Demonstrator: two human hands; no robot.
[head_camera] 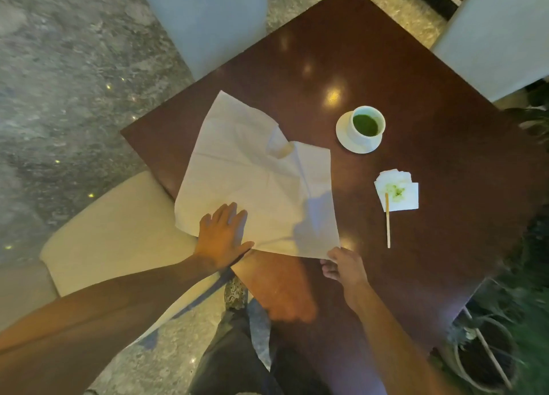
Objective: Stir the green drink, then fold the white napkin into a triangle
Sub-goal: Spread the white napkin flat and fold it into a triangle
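My left hand [223, 235] lies flat, fingers spread, pinning the big rumpled white paper napkin [255, 183] on the dark wooden desk [416, 240] while my right hand [344, 265] pinches its near corner, and a hasty pull risks tearing it or creasing crookedly.

Setting, as I read it: café or lounge seating area. Evidence: small dark polished table [386, 53]; pale upholstered chairs [205, 17] at its far edges and near left corner; speckled stone floor [68, 68]; saucered cup [368, 124] of green drink; potted foliage [523, 320] right.
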